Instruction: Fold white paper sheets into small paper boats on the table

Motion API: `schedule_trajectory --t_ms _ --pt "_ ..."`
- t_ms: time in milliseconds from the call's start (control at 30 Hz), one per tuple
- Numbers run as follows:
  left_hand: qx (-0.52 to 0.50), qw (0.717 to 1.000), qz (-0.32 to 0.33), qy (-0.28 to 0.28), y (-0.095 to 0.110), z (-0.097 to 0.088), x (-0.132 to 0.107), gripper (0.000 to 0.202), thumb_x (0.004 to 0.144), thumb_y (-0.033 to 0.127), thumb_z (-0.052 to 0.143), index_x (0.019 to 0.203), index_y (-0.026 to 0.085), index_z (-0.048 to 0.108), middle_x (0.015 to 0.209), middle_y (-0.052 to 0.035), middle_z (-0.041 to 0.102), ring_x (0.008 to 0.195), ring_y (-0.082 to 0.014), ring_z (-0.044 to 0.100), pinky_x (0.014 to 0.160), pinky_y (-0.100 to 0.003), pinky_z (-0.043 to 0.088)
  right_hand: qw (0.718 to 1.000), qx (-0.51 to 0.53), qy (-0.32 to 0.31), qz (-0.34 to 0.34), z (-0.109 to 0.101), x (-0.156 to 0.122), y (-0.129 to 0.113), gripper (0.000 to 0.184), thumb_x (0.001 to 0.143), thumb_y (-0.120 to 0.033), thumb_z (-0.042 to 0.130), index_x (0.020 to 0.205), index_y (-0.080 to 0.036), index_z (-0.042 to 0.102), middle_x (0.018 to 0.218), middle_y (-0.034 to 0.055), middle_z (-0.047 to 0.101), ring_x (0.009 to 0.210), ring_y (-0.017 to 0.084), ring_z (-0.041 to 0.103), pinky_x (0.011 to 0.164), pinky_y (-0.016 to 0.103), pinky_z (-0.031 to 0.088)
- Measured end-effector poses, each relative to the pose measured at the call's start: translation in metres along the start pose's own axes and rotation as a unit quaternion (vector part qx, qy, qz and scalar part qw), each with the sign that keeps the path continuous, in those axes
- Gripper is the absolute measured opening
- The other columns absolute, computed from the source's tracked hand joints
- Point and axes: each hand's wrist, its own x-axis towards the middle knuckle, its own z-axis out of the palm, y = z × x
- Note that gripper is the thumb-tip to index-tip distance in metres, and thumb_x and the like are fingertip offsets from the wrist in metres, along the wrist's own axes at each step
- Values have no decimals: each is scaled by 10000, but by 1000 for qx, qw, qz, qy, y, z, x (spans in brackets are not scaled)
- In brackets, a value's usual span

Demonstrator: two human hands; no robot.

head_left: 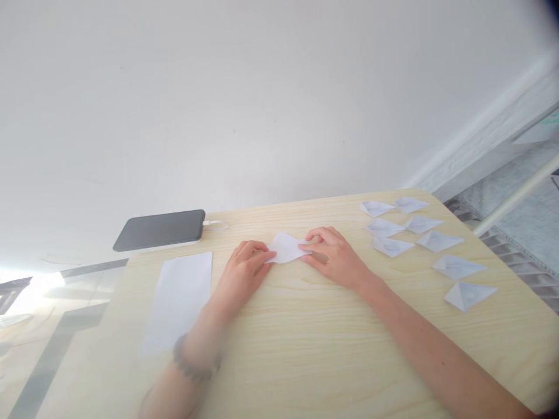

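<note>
A small folded piece of white paper point(287, 247) lies on the light wooden table point(305, 349) between my two hands. My left hand point(243, 269) pinches its left corner with curled fingers. My right hand point(336, 256) presses its fingertips on the paper's right side, fingers bent and close together. A beaded bracelet point(192, 364) circles my left wrist.
A flat white paper strip point(179, 299) lies to the left of my left arm. A dark phone on a white power bank point(161, 229) with a cable sits at the table's far edge. Several folded white paper shapes point(419, 241) lie at the right. A white wall stands behind.
</note>
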Motion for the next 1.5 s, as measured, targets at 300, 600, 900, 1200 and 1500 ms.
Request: schedule_trajectory --t_ms 300,600,900,1200,1500 --pt "34 999 -7 -1 -1 0 2 239 854 264 441 991 214 630 831 -62 571 847 -188 497 779 -345 432 997 63 -20 -43 0 2 4 217 856 -274 454 939 -239 652 905 52 596 868 157 513 784 317 444" --pt "-8 998 -43 -50 5 -3 2 261 865 294 412 1022 233 612 824 -42 572 834 -182 475 789 -344 376 994 97 -49 4 1 4 1 227 864 -285 432 851 -189 637 809 47 600 797 147 528 741 295 437" --pt "-8 997 -74 -35 5 2 4 280 856 351 417 990 228 630 774 -36 606 816 -187 485 777 -347 367 998 42 -50 17 5 5 -4 274 878 -266 390 1063 -217 586 883 49 602 844 167 516 796 337 421" --pt "27 996 -83 -16 4 5 4 286 841 343 454 1044 240 627 743 -39 593 824 -199 465 785 -367 370 999 4 -19 35 13 5 -10 264 885 -263 378 1009 -196 602 851 61 591 833 183 506 797 351 416" --pt "-18 994 -105 3 4 6 3 267 827 327 481 1018 241 646 723 -47 542 822 -204 427 800 -362 391 999 5 -1 43 15 4 -12 239 878 -251 394 977 -203 606 853 52 597 825 178 513 785 339 416"
